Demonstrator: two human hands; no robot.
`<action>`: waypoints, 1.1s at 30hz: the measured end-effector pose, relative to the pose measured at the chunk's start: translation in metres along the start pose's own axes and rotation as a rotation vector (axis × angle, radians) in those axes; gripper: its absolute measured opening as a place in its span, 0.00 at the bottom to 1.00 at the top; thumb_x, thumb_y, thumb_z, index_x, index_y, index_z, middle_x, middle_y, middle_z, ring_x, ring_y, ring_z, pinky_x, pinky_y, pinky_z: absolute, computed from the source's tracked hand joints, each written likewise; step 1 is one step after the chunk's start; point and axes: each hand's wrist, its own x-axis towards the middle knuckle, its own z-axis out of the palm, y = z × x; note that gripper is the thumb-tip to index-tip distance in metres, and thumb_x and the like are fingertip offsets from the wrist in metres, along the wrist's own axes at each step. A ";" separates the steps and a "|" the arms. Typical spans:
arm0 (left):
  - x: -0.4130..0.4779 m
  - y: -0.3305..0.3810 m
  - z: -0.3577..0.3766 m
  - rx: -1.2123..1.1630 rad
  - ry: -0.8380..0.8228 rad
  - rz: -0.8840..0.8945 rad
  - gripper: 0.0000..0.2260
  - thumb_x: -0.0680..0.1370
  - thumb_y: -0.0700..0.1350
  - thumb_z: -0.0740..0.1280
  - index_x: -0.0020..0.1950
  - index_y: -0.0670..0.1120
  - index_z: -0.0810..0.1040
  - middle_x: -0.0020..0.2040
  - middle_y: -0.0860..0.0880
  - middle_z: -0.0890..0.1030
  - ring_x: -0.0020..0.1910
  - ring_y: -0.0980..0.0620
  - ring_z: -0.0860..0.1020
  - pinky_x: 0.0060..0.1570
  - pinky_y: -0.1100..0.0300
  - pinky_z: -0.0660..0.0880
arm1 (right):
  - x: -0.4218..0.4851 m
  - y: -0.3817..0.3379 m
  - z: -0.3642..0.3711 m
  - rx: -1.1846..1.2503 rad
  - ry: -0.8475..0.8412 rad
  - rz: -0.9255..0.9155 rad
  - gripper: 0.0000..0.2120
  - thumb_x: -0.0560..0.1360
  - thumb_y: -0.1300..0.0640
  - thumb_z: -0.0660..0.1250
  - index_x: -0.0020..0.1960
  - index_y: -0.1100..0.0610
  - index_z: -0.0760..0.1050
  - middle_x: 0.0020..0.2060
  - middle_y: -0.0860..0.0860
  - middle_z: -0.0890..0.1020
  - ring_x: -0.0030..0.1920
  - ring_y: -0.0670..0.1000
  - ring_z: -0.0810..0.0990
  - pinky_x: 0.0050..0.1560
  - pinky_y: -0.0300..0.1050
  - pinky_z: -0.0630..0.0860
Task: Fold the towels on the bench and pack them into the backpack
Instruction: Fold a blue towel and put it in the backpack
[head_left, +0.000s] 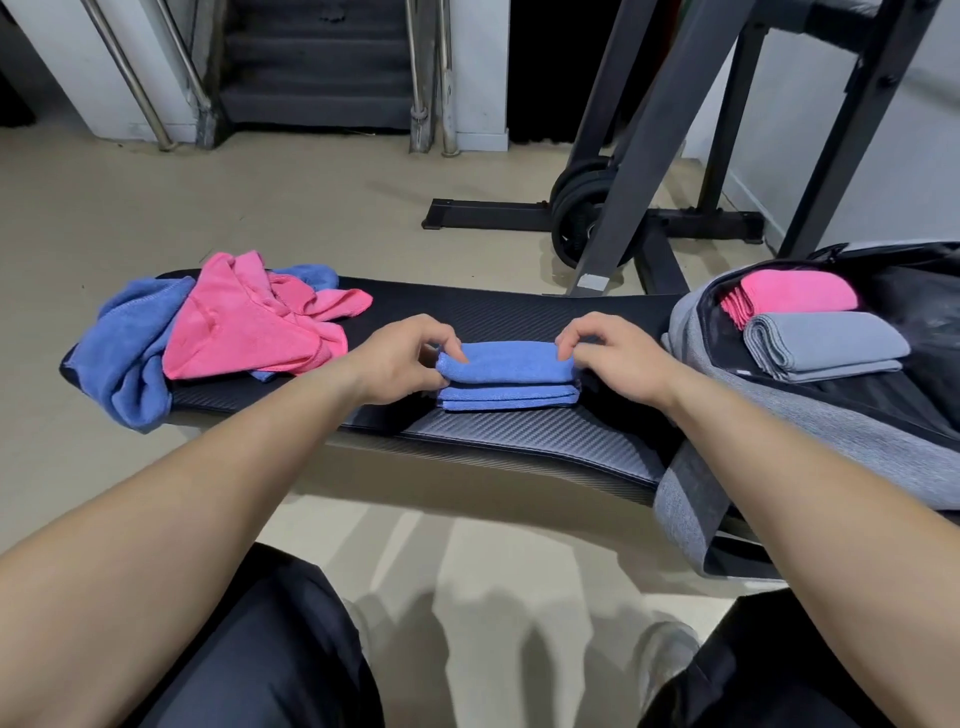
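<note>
A blue towel, folded into a thick small rectangle, lies in the middle of the black bench. My left hand pinches its top layer at the left end. My right hand pinches the same layer at the right end. At the bench's left end lies a heap of unfolded towels: a pink one on top and a blue one draped over the edge. The grey backpack lies open at the right end, holding a folded pink towel and a folded grey towel.
A dark steel rack with weight plates stands on the floor behind the bench. Stairs with metal rails rise at the back. My knees in dark trousers are below the bench's near edge.
</note>
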 end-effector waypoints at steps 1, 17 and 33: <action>0.001 -0.001 0.001 0.047 -0.007 0.020 0.17 0.69 0.33 0.74 0.45 0.56 0.81 0.57 0.49 0.77 0.55 0.49 0.79 0.60 0.52 0.75 | 0.000 -0.002 0.002 -0.027 0.030 0.007 0.09 0.71 0.49 0.64 0.37 0.51 0.80 0.48 0.49 0.80 0.46 0.52 0.80 0.55 0.54 0.76; 0.025 0.053 0.030 0.686 0.316 -0.086 0.19 0.80 0.60 0.57 0.45 0.50 0.81 0.54 0.48 0.79 0.57 0.44 0.74 0.51 0.50 0.70 | 0.001 -0.031 0.043 -0.553 0.182 0.098 0.22 0.69 0.32 0.71 0.38 0.50 0.69 0.48 0.47 0.73 0.47 0.57 0.78 0.51 0.53 0.76; 0.032 0.027 0.073 0.639 0.124 -0.257 0.25 0.82 0.60 0.41 0.68 0.55 0.72 0.68 0.50 0.73 0.70 0.46 0.67 0.70 0.42 0.62 | 0.017 -0.032 0.058 -0.597 0.148 0.090 0.21 0.84 0.49 0.49 0.68 0.56 0.72 0.66 0.55 0.74 0.64 0.60 0.73 0.62 0.56 0.70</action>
